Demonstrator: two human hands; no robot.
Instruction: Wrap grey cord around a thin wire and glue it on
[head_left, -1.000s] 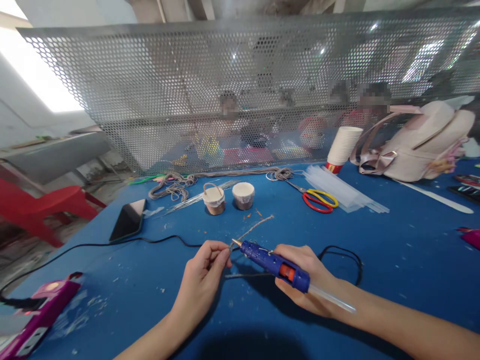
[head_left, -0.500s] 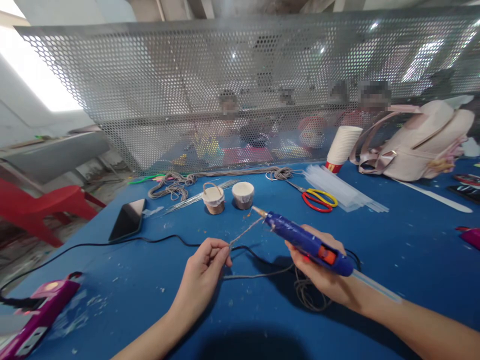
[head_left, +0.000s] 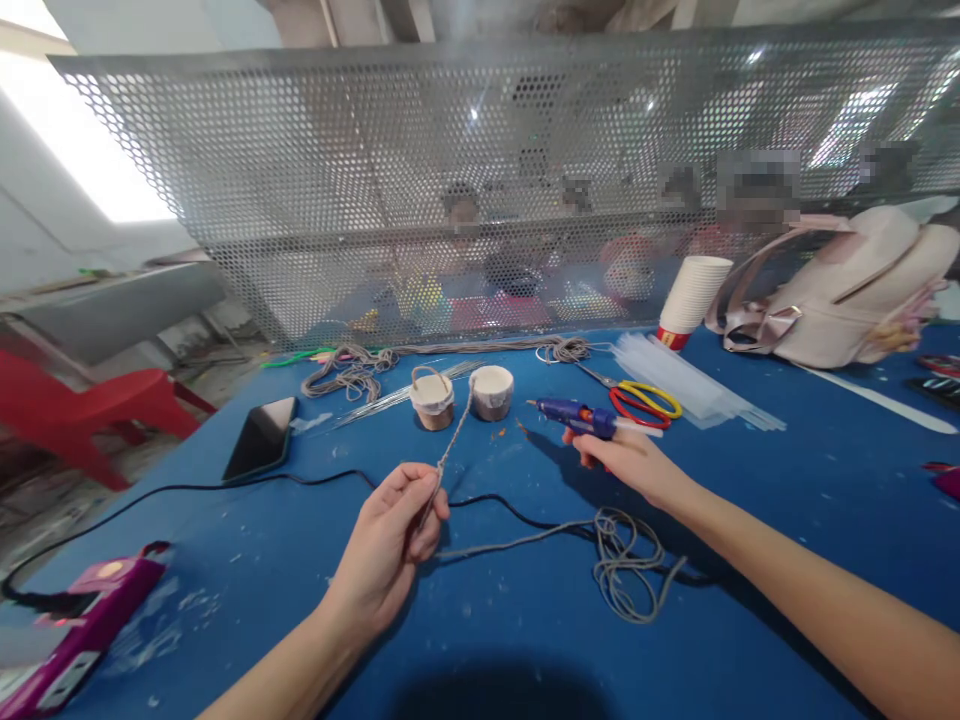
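Observation:
My left hand (head_left: 394, 535) pinches a grey cord (head_left: 455, 437), whose short twisted end points up and away. The long part trails right along the table to a loose tangle (head_left: 634, 565). My right hand (head_left: 626, 455) is wrapped round a blue hot glue gun (head_left: 574, 415), its nozzle pointing left. Beyond the hands stand two small cups wrapped in brown with white tops. The left cup (head_left: 433, 405) carries a looped handle; the right cup (head_left: 492, 396) shows none, and the cord end passes in front of its left side in view.
A phone (head_left: 261, 438) and a magenta power strip (head_left: 90, 620) lie left; a black cable (head_left: 307, 478) crosses the table. Scissors (head_left: 641, 400), clear glue sticks (head_left: 697, 385), stacked paper cups (head_left: 694, 298) and a backpack (head_left: 847, 290) sit right. A perforated metal screen (head_left: 337, 180) stands behind.
My right hand has moved the glue gun away from the cord, farther out over the table. My left hand has shifted slightly left, and the cord end has swung up more steeply.

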